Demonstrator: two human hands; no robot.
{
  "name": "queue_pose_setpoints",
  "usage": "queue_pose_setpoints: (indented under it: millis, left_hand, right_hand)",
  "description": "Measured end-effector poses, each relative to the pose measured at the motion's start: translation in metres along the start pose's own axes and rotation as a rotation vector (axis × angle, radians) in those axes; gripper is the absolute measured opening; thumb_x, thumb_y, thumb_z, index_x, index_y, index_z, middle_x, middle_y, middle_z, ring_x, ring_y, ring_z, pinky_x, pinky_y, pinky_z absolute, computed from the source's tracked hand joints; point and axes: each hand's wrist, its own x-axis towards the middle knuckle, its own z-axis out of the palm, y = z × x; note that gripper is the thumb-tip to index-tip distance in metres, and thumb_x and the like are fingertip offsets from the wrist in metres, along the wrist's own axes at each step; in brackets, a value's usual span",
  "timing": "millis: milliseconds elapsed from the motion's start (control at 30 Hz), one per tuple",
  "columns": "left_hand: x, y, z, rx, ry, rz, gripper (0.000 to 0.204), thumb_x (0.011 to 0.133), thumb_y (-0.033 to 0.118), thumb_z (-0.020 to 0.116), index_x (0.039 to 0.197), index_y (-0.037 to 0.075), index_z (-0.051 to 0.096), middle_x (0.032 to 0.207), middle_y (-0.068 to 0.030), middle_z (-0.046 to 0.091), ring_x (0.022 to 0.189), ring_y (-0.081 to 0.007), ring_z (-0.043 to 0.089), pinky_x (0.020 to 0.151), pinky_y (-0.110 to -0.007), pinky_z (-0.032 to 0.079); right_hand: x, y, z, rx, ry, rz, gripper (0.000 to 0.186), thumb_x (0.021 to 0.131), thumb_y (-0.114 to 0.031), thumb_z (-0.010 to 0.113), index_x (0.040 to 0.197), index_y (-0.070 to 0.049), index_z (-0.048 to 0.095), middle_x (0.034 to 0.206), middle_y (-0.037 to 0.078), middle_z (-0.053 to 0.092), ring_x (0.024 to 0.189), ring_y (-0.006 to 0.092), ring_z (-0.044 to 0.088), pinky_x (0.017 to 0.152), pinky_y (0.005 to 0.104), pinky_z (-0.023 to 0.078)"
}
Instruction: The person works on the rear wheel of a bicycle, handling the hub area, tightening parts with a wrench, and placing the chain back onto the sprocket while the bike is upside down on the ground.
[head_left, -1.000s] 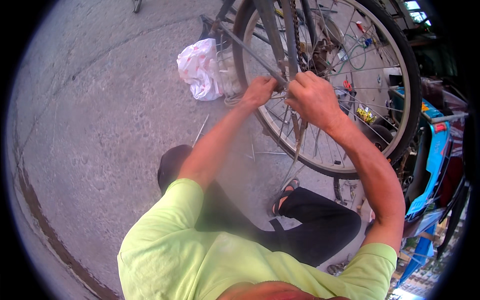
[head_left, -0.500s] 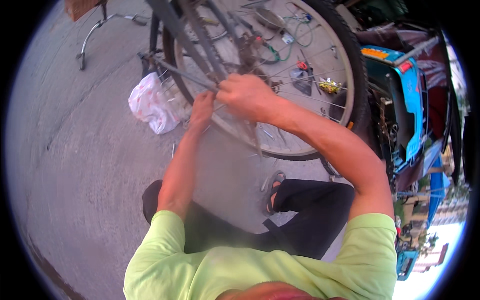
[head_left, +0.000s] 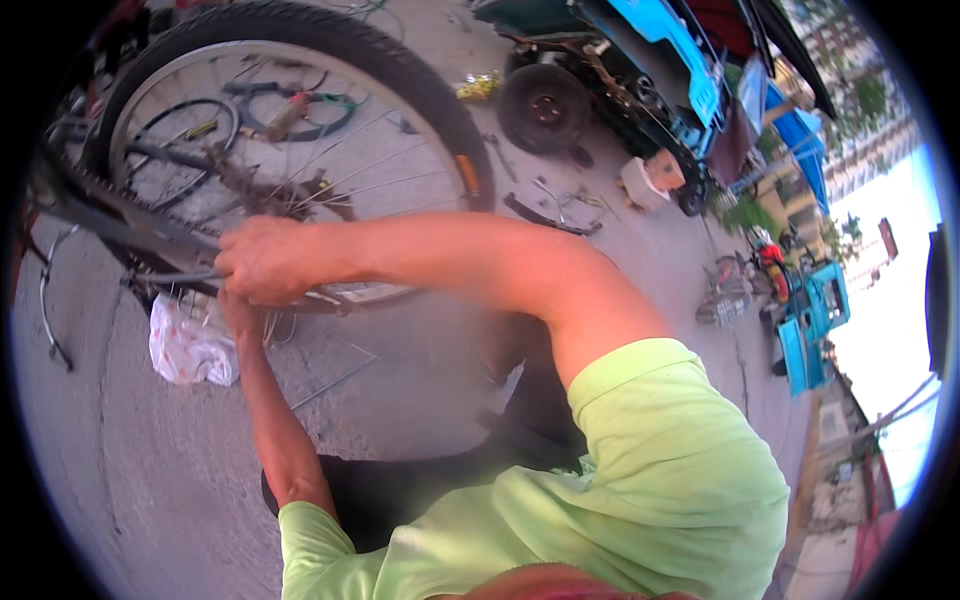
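The rear wheel (head_left: 466, 150) of a bicycle stands at the upper left, joined to its dark frame (head_left: 120, 215). My right hand (head_left: 268, 258) is closed at the end of a thin frame stay, near the lower part of the wheel; what its fingers grip is hidden. My left hand (head_left: 240, 312) is just below it, partly covered, fingers curled up against the same spot, their hold unclear. A white plastic bag (head_left: 190, 345) lies beyond my left hand on the concrete. Thin metal rods (head_left: 325, 385) lie beside my left forearm.
A blue three-wheeled vehicle (head_left: 690, 55) with a black tire (head_left: 540, 108) stands at the upper right, near a white bucket (head_left: 640, 190). Loose parts (head_left: 555, 215) and spare rims (head_left: 222, 120) lie on the ground. Farther right are parked teal vehicles (head_left: 805, 330).
The view has swung to the right, so the wheel, bag and my hands sit farther left and the street shows more. Both hands remain at the same frame joint.
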Motion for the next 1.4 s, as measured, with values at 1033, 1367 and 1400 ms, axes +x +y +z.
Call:
queue_pose_setpoints:
  millis: [1033, 1367, 1400]
  left_hand:
    - [-0.005, 0.013, -0.004, 0.002, 0.106, 0.02, 0.054, 0.105, 0.045, 0.048, 0.127, -0.003, 0.059, 0.126, -0.0156, 0.059, 0.117, -0.0265, 0.057, 0.097, -0.04, 0.046]
    - [0.04, -0.071, -0.059, 0.389, 0.069, 0.285, 0.042, 0.103, 0.035, 0.05, 0.125, 0.001, 0.063, 0.126, -0.014, 0.063, 0.116, -0.0267, 0.059, 0.097, -0.041, 0.047]
    - [0.074, -0.068, -0.117, 0.647, 0.133, 0.499, 0.04, 0.102, 0.032, 0.051, 0.123, 0.002, 0.065, 0.126, -0.0129, 0.064, 0.115, -0.0263, 0.06, 0.096, -0.041, 0.048]
  right_hand:
    - [0.008, -0.001, 0.001, -0.083, -0.059, 0.02, 0.015, 0.078, -0.022, 0.066, 0.088, -0.014, 0.075, 0.093, 0.003, 0.072, 0.1, 0.0262, 0.069, 0.074, 0.0423, 0.059]
    - [0.021, 0.002, -0.009, -0.062, -0.034, -0.005, 0.015, 0.077, -0.023, 0.067, 0.086, -0.016, 0.077, 0.096, 0.002, 0.074, 0.102, 0.0246, 0.069, 0.075, 0.0423, 0.059]
    - [0.055, -0.007, -0.044, -0.089, -0.025, -0.075, 0.015, 0.077, -0.023, 0.068, 0.086, -0.016, 0.077, 0.095, 0.001, 0.074, 0.101, 0.0243, 0.069, 0.075, 0.0419, 0.059]
